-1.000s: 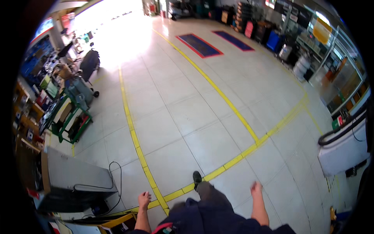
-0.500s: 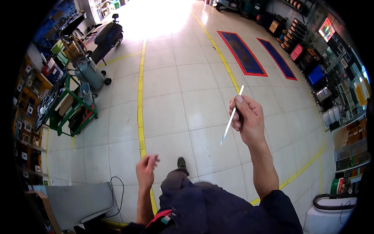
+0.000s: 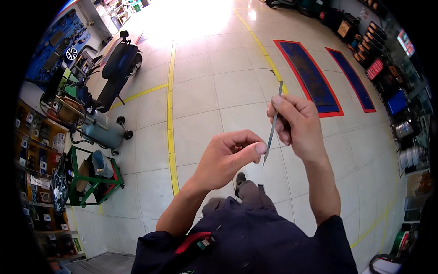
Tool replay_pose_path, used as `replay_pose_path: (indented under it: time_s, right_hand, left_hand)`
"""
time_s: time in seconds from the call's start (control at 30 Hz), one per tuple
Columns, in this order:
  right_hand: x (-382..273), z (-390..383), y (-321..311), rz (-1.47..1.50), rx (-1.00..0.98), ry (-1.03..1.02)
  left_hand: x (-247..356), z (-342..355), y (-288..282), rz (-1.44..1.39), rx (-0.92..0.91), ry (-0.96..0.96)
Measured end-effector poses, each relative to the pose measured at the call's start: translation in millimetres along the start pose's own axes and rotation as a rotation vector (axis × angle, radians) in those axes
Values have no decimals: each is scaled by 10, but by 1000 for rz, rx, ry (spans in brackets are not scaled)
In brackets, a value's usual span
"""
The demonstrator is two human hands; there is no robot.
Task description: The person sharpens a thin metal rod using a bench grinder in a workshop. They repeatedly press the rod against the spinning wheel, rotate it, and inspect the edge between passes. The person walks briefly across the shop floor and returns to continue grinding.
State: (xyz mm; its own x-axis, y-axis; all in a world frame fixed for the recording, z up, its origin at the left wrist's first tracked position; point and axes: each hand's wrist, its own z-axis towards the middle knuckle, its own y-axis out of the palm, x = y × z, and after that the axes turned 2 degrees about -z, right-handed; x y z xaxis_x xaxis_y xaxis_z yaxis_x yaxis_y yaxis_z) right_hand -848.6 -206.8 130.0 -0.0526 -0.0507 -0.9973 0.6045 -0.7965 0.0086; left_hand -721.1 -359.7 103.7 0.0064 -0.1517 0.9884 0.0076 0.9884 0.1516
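Observation:
A slim grey metal rod (image 3: 273, 127) with a narrow pointed lower end slants in front of my body, above the floor. My right hand (image 3: 296, 123) pinches it near the top between thumb and fingers. The upper end sticks out above that thumb. From the left, my left hand (image 3: 230, 157) reaches across with curled fingers. Its thumb and forefinger close at the rod's lower part, just above the point. How firmly they grip is hard to see.
A tiled floor with yellow lines (image 3: 170, 118) stretches ahead. To the left stand a dark scooter (image 3: 119, 68), a grey tank on wheels (image 3: 102, 132) and a green tool cart (image 3: 93, 182). Red-edged blue floor panels (image 3: 328, 108) lie at the right, before crowded shelves (image 3: 372, 41).
My left hand has risen from low at my side to the rod's lower end. The right hand still holds the rod. My view has shifted, and I appear to have stepped.

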Motion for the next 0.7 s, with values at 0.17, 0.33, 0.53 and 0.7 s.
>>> replay_pose_path:
  time_s: [0.17,0.33,0.53,0.7]
  right_hand:
    - [-68,2650,-5,-183,-47,-67]
    - [140,5140,-418,74,179,-256]
    - [542,7569,-967,796,128,58]
    - [897,9535,-1203,1007,87,206]
  left_hand:
    - [126,1914,-1344,-38,134,-46]
    - [-226,3608,-2673,60,177,-40]
    - [470,6620,-3662,12,543,448]
    - [741,8893,-4627,184,394,845]
